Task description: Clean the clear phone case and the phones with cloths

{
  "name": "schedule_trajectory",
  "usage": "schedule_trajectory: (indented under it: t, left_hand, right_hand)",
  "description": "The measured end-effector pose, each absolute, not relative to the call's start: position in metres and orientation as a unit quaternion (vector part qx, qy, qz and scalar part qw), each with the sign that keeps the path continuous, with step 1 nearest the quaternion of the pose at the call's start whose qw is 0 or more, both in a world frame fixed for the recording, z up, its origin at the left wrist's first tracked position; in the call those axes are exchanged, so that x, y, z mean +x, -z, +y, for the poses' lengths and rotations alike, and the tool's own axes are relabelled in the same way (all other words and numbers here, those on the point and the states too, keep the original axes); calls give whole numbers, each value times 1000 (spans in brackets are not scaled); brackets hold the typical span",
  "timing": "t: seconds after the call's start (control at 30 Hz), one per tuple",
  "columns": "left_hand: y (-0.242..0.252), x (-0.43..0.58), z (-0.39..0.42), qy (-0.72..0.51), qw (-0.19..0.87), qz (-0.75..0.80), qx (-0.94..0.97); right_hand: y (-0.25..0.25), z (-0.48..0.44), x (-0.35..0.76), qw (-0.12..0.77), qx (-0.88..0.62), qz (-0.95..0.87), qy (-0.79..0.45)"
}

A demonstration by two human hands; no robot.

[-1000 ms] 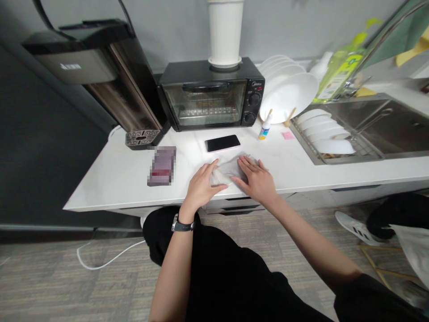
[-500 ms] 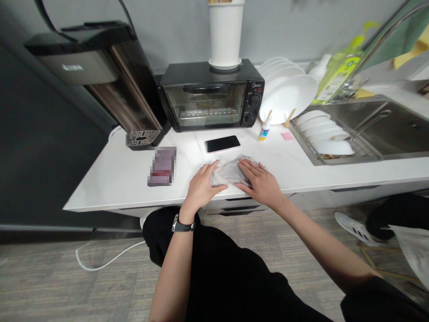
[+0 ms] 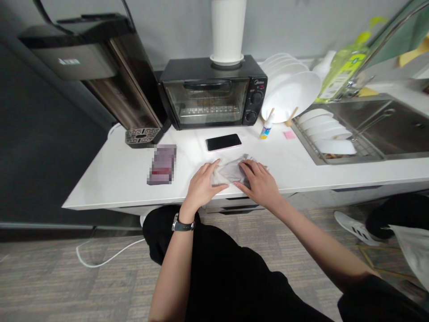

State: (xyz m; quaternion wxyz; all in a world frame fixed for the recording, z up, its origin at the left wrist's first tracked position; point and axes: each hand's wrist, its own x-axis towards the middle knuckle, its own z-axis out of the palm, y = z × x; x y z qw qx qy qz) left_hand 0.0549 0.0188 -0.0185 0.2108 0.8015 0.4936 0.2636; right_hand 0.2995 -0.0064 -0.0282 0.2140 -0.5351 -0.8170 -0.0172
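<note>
A thin, crumpled grey-white cloth (image 3: 231,172) lies near the front edge of the white counter (image 3: 110,179). On its left end is my left hand (image 3: 201,183), with thumb and fingers closed round the edge of the fabric. My right hand (image 3: 259,183) grips the right part, its fingers bent over the cloth and the thumb near the counter's front edge. Just behind the cloth is a black-screened phone (image 3: 223,142). A small white bottle with a blue and yellow label (image 3: 266,129) stands farther back to the right.
A blurred-out purple item (image 3: 162,164) lies at left, before a tall dispenser (image 3: 127,85). Behind are a toaster oven (image 3: 211,98), white plates (image 3: 291,96) and a green pump bottle (image 3: 345,71). At right are a sink (image 3: 398,129) and another person's shoe (image 3: 357,228).
The fingers of my right hand have curled inward on the cloth, bunching it slightly. My left hand stays in nearly the same place. The camera view has shifted a little.
</note>
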Motion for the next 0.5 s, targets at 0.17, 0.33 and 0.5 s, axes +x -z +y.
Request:
schedule_trajectory:
  t: [0.17,0.33,0.5]
  left_hand:
    - [17,55,18,-258,210,494,803]
    - [17,54,18,-260,211,493,803]
    - [17,55,18,-265,219,497,797]
  right_hand:
    - [25,-2,301,211,-528,-822,24]
    - [24,2,305,209,-522,-827,24]
    - [28,4,309,271,-506,-818,-29]
